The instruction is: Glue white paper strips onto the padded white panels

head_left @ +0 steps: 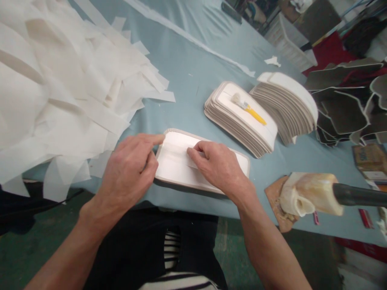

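A long white panel [175, 161] with rounded corners and a beige rim lies flat before me, near the table's front edge. At its left end is my left hand [130, 163], gripping the edge: the index fingertip touches the upper corner and the thumb is lower down. My right hand [219, 163] is closed in a pinch over the panel's middle. A thin pale flat piece [191, 162] shows under its fingers; whether it is paper or a scraper I cannot tell. The hand hides part of the panel's right half.
Loose white strips [75, 80] are heaped at left. Behind the panel stand two stacks of similar panels [242, 125], [284, 104], with a yellow-handled brush [255, 114] on the nearer one. At right, a glue-crusted container [311, 193] sits on a brown board [276, 197].
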A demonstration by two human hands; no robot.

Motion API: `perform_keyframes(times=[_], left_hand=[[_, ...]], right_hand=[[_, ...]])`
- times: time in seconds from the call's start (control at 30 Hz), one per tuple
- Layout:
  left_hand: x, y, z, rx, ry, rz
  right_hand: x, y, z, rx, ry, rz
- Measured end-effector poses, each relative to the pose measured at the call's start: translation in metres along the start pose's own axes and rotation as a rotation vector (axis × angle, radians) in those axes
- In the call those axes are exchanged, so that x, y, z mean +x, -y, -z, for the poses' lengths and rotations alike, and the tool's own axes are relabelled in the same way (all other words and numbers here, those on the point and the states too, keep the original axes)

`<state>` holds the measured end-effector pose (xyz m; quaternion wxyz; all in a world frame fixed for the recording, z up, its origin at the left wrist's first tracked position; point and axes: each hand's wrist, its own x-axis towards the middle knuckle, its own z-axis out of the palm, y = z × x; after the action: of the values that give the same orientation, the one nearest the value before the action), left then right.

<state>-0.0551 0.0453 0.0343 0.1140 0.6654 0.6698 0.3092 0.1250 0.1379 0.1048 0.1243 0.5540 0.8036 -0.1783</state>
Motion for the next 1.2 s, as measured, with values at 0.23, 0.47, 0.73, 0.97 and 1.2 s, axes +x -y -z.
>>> perform_keyframes(times=[0.23,0.47,0.73,0.97,1.2], left_hand=[[0.007,0.002,-0.007,0.184,0.140,-0.213],[0.009,-0.001,-0.008,0.311,0.159,-0.266],[0.007,-0.010,-0.005,0.435,0.245,-0.236],[0.008,-0.021,0.000,0.516,0.313,-0.195],[0.009,-0.025,0.004,0.470,0.325,-0.170]], right_hand=[[-0.001,0.000,0.000,0.009,-0.004,0.002],[0.001,-0.002,0.000,-0.004,0.005,0.015],[-0.001,0.002,0.007,-0.074,0.026,0.019],[-0.008,0.002,0.009,-0.079,0.024,0.008],[-0.010,0.001,0.012,-0.057,0.005,-0.011]])
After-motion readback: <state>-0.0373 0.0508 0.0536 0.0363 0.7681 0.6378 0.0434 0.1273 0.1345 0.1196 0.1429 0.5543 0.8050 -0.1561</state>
